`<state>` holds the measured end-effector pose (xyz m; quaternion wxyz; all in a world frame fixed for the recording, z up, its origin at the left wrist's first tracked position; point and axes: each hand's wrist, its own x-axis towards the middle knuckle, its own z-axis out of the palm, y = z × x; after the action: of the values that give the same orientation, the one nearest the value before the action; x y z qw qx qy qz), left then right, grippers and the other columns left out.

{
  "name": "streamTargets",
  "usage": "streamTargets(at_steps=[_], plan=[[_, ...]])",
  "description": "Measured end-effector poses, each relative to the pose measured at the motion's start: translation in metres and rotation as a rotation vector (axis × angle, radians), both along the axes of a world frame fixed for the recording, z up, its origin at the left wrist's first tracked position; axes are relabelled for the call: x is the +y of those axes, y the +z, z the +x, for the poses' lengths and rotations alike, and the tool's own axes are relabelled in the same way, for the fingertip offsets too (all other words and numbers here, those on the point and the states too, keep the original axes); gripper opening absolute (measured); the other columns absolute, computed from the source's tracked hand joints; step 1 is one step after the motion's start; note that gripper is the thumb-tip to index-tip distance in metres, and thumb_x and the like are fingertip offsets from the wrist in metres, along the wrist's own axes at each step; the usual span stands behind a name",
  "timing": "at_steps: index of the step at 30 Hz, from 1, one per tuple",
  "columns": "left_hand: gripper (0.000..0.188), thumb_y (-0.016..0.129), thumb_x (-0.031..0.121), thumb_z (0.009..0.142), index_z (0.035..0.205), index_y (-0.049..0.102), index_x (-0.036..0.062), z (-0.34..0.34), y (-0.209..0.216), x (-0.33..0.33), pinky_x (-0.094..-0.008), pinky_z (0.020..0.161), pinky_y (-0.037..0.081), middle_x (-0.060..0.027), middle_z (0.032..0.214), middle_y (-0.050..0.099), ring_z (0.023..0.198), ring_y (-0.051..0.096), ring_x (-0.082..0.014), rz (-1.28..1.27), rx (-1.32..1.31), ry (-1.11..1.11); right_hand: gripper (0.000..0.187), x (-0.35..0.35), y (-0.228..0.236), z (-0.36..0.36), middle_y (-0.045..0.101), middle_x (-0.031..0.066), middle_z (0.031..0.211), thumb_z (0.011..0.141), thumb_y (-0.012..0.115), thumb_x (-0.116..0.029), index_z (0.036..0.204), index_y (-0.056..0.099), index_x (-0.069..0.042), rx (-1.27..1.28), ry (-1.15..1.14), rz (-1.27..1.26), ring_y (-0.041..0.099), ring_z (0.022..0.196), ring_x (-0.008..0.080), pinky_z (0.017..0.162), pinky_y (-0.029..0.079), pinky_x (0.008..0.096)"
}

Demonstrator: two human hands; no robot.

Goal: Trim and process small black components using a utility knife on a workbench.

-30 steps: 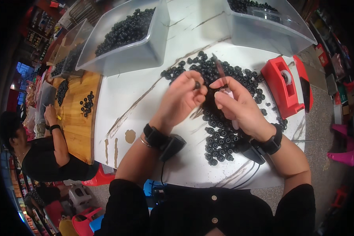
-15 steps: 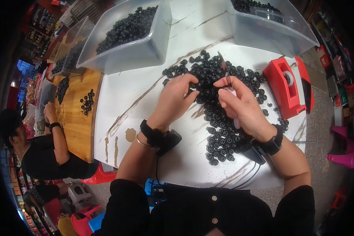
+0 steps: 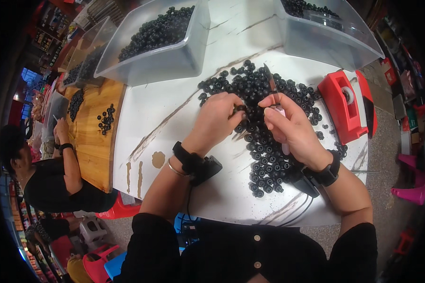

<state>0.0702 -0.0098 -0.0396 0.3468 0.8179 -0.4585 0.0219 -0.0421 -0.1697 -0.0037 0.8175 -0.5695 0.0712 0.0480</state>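
A spread-out pile of small round black parts with hollow centres (image 3: 268,165) lies on the white marbled table (image 3: 170,113) before me. At the left side of the pile, my left hand (image 3: 216,119) has thumb and fingertips closed around one small black round part (image 3: 241,110). My right hand (image 3: 293,125) grips a small knife (image 3: 272,84) by its pale pink handle. The narrow blade points away from me above the pile. Some parts beneath both hands are hidden.
Clear plastic bins of black parts stand at far left (image 3: 189,59) and far right (image 3: 333,47). A red tape dispenser (image 3: 333,106) sits right of the pile. On the left, a co-worker (image 3: 47,174) sits at a wooden board (image 3: 94,158). A cable (image 3: 300,214) trails near the front edge.
My left hand has gone from spread thumb and fingers to a pinch on a black part, moving slightly right. The knife stays in my right hand, almost still.
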Motion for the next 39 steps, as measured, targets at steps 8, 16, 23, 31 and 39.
streamTargets(at_steps=[8, 16, 23, 31, 39], plan=[[0.013, 0.060, 0.008, 0.078, 0.089, 0.059, 0.0010, -0.012, 0.021, -0.006, -0.0154, 0.058, 0.037, 0.0026, 0.076, 0.056, 0.070, 0.047, -0.0002, -0.287, 1.013, -0.112, 0.023, 0.002, 0.003, 0.000, 0.045, -0.0031, 0.073, 0.081, 0.058, -0.013, 0.100, 0.050, -0.005, -0.143, -0.120, -0.274, 0.040, 0.062, 0.0025, 0.056, 0.032, 0.0154], [0.015, 0.055, 0.006, 0.083, 0.097, 0.056, 0.0019, -0.026, 0.012, -0.012, -0.0198, 0.071, 0.043, -0.0063, 0.094, 0.058, 0.085, 0.055, -0.0096, -0.617, 1.702, -0.274, 0.027, 0.003, -0.008, 0.000, 0.047, 0.0008, 0.080, 0.070, 0.067, -0.007, 0.094, 0.052, -0.004, -0.355, -0.187, -0.438, 0.047, 0.073, 0.0076, 0.064, 0.039, 0.0208], [0.009, 0.054, 0.005, 0.083, 0.092, 0.052, 0.0034, -0.027, 0.014, -0.012, -0.0187, 0.066, 0.042, -0.0099, 0.094, 0.058, 0.086, 0.055, -0.0096, -0.658, 1.715, -0.326, 0.023, 0.005, -0.009, 0.001, 0.050, 0.0042, 0.081, 0.068, 0.067, -0.004, 0.088, 0.055, -0.003, -0.426, -0.284, -0.556, 0.051, 0.071, 0.0105, 0.063, 0.042, 0.0221], [0.012, 0.054, 0.005, 0.083, 0.093, 0.048, 0.0052, -0.033, 0.013, -0.016, -0.0168, 0.057, 0.036, -0.0096, 0.092, 0.057, 0.072, 0.049, -0.0048, -0.692, 1.687, -0.268, 0.020, 0.003, -0.007, 0.001, 0.050, 0.0038, 0.077, 0.068, 0.066, -0.003, 0.086, 0.055, -0.003, -0.427, -0.270, -0.600, 0.051, 0.067, 0.0106, 0.060, 0.041, 0.0227], [0.018, 0.058, 0.006, 0.080, 0.095, 0.048, 0.0037, -0.030, 0.020, -0.013, -0.0204, 0.069, 0.041, -0.0059, 0.092, 0.053, 0.079, 0.050, -0.0089, -0.563, 1.579, -0.235, 0.022, -0.003, -0.007, 0.003, 0.049, 0.0070, 0.076, 0.066, 0.068, -0.006, 0.082, 0.055, -0.002, -0.525, -0.175, -0.778, 0.050, 0.066, 0.0185, 0.058, 0.039, 0.0270]])
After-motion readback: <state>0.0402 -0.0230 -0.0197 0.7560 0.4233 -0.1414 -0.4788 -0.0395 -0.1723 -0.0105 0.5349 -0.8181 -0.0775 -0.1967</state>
